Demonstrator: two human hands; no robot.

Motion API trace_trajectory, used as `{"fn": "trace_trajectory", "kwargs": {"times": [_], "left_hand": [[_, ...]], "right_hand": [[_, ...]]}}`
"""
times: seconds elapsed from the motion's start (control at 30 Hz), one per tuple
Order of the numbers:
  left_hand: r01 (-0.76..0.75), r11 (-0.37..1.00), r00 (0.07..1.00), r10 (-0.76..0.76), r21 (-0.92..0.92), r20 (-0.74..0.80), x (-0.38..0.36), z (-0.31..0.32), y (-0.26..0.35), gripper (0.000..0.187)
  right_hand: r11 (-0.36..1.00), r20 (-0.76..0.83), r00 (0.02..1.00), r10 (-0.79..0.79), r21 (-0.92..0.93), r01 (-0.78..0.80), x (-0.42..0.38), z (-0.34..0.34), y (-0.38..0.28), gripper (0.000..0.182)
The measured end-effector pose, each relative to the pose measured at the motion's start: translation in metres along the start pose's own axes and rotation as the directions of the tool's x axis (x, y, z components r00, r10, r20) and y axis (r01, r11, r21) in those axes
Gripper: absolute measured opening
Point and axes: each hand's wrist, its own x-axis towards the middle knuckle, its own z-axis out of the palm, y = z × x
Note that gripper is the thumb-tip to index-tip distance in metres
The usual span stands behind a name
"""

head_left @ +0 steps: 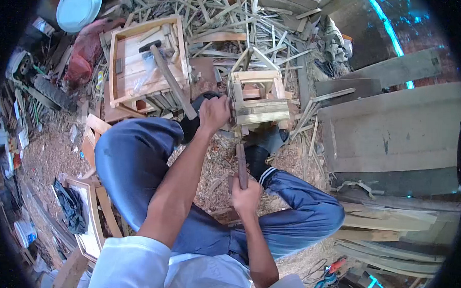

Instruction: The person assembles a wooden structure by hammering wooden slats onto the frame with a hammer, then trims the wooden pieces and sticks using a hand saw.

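Observation:
A small wooden frame (262, 110) of pale slats and posts stands between my feet, a light board across its near side. At its left side is my left hand (215, 113), closed against the edge, fingertips partly hidden. My right hand (246, 196) is wrapped round a short brown wooden stick (241, 167), which points up toward the frame. Its far end stops just short of the frame's near side. Left of my left hand, a hammer (167, 73) with a dark head and long wooden handle rests across a shallow wooden box (123, 87).
Loose wood strips (220, 14) heap up beyond the frame. Sawdust and shavings cover the ground. Large boards (393, 132) lean at the right. A framed wooden panel (88, 215) lies at the left. A red-handled tool (337, 264) is at lower right; a white basin (79, 7) sits upper left.

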Motion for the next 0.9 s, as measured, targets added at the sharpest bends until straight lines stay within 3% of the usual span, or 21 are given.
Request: {"fn": "trace_trajectory", "kwargs": {"times": [0.03, 0.1, 0.17, 0.2, 0.3, 0.33, 0.43, 0.47, 0.57, 0.63, 0.7, 0.73, 0.83, 0.9], "left_hand": [[-0.005, 1.000, 1.000, 0.005, -0.004, -0.003, 0.005, -0.001, -0.003, 0.031], [-0.030, 1.000, 0.999, 0.030, -0.001, -0.013, 0.003, -0.003, -0.002, 0.031], [-0.005, 1.000, 1.000, 0.005, 0.006, 0.016, 0.005, -0.004, 0.000, 0.031], [-0.009, 0.999, 0.999, 0.010, 0.031, -0.034, 0.004, 0.002, -0.001, 0.032], [-0.027, 0.999, 0.999, 0.028, 0.022, -0.041, 0.003, 0.000, 0.001, 0.032], [-0.035, 0.998, 0.998, 0.032, -0.055, -0.048, 0.008, 0.001, -0.003, 0.033], [-0.006, 0.999, 1.000, 0.006, 0.034, 0.024, 0.005, -0.001, -0.003, 0.034], [0.020, 1.000, 0.998, -0.021, 0.013, 0.063, 0.008, -0.006, 0.001, 0.034], [-0.003, 0.999, 1.000, 0.003, 0.036, -0.015, 0.007, 0.004, -0.004, 0.034], [0.007, 1.000, 1.000, -0.007, 0.025, 0.011, 0.000, 0.005, -0.002, 0.033], [-0.001, 0.999, 1.000, 0.002, -0.042, 0.009, 0.006, 0.003, -0.005, 0.031], [0.004, 1.000, 1.000, -0.004, -0.024, -0.006, 0.004, 0.001, -0.004, 0.030], [0.007, 1.000, 0.999, -0.008, -0.015, -0.049, 0.004, 0.003, -0.001, 0.030], [0.003, 1.000, 0.996, -0.004, -0.014, -0.088, 0.007, 0.004, 0.001, 0.031]], "right_hand": [[0.998, 0.003, 0.999, 0.041, 0.055, -0.041, 0.007, -0.001, -0.016, 0.037], [1.000, 0.036, 0.999, 0.027, -0.007, -0.027, -0.012, -0.010, 0.009, 0.038], [0.997, -0.005, 0.999, -0.047, 0.060, 0.047, -0.030, -0.017, 0.020, 0.029], [0.999, 0.043, 0.999, -0.014, -0.029, 0.015, -0.025, -0.018, 0.012, 0.030], [0.998, 0.079, 0.997, 0.017, -0.059, -0.012, 0.023, 0.007, -0.001, 0.030], [0.993, 0.088, 0.996, 0.010, -0.117, 0.000, 0.023, 0.006, -0.012, 0.030], [1.000, 0.104, 0.994, 0.023, 0.007, -0.024, -0.013, -0.003, 0.018, 0.032], [0.998, 0.030, 0.999, 0.017, 0.065, -0.019, -0.028, -0.005, 0.028, 0.032], [0.994, 0.093, 0.990, 0.104, -0.034, -0.102, -0.020, -0.011, 0.012, 0.032], [0.992, 0.121, 0.987, 0.102, -0.080, -0.093, 0.000, 0.000, 0.009, 0.032], [0.998, 0.032, 0.999, 0.024, 0.052, -0.026, 0.012, 0.008, -0.003, 0.040], [0.995, 0.044, 0.995, -0.086, 0.046, 0.084, 0.002, -0.005, 0.000, 0.040], [0.999, 0.039, 0.999, -0.017, 0.033, 0.016, -0.025, -0.012, 0.025, 0.039], [0.996, 0.055, 0.994, -0.089, -0.023, 0.091, 0.001, -0.003, 0.006, 0.036]]}}
